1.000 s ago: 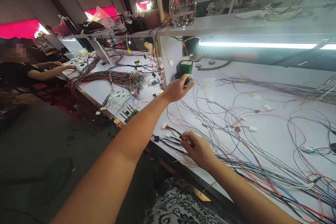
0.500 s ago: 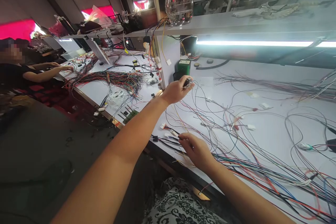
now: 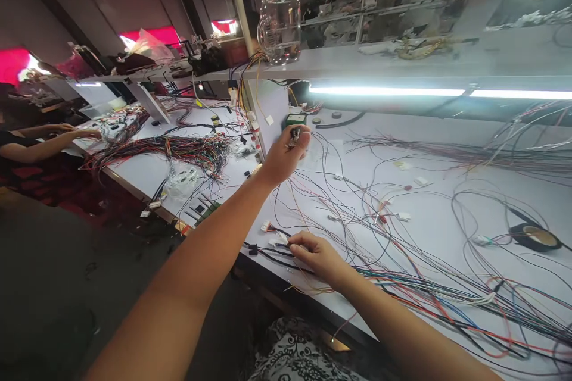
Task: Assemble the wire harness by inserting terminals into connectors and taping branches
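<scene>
My left hand [image 3: 286, 155] is closed, reaching out over the bench beside a green box [image 3: 297, 120]. Between its thumb and fingers sits a small cluster of dark and silvery pieces [image 3: 294, 138], too small to name surely. Thin wires [image 3: 333, 158] lie just right of that hand. Closer to the front edge, my right hand [image 3: 319, 259] pinches a wire lead by its white connector [image 3: 281, 239]. Beside those fingertips lie another white connector [image 3: 266, 226] with coloured wires and a black connector [image 3: 253, 249] on a dark cable.
Loose wires [image 3: 429, 286] spread over the white bench to the right, with a roll of black tape [image 3: 534, 237] among them. A large wire bundle [image 3: 179, 146] lies left. A glass jar [image 3: 280, 12] stands on the shelf above. Another person's arm [image 3: 40, 146] is at far left.
The view has swung right, so the bench shifts left in it. My left hand has turned, showing the cluster on top. The right hand keeps its pinch near the white connectors.
</scene>
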A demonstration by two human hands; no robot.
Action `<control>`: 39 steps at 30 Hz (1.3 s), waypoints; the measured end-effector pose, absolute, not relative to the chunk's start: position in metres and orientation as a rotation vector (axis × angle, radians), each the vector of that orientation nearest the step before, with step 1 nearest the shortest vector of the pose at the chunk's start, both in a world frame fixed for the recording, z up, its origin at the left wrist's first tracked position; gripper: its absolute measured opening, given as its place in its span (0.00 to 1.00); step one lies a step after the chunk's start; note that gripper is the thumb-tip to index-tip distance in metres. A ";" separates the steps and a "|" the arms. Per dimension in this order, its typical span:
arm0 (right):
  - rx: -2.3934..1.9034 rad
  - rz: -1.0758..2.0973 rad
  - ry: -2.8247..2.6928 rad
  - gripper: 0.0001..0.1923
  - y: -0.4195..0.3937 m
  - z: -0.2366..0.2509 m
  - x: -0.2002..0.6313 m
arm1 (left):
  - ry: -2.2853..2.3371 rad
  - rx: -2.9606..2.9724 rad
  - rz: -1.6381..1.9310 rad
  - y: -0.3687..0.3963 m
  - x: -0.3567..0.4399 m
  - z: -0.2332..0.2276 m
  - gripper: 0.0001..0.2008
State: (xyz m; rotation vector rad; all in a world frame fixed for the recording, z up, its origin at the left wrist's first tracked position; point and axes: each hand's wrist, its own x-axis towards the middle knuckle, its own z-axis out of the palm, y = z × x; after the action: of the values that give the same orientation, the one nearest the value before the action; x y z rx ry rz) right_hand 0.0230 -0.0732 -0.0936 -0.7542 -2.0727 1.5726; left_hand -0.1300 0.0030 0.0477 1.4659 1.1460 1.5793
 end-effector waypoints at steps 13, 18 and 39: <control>-0.603 0.556 -2.007 0.21 -0.020 0.027 0.040 | 1.011 1.089 1.617 -0.015 -0.103 0.113 0.13; -0.311 1.171 -2.124 0.13 0.015 0.082 0.026 | 0.774 1.236 1.578 -0.022 -0.075 0.151 0.11; -0.865 1.480 -2.239 0.29 0.002 -0.088 0.157 | 0.675 0.530 1.884 0.015 -0.135 0.084 0.18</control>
State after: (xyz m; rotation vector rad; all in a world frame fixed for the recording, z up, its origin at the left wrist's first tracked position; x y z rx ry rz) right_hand 0.1567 0.0023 -0.0884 -0.8650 -2.2387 1.4803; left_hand -0.1345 0.0150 0.0842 0.5303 0.6747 1.8839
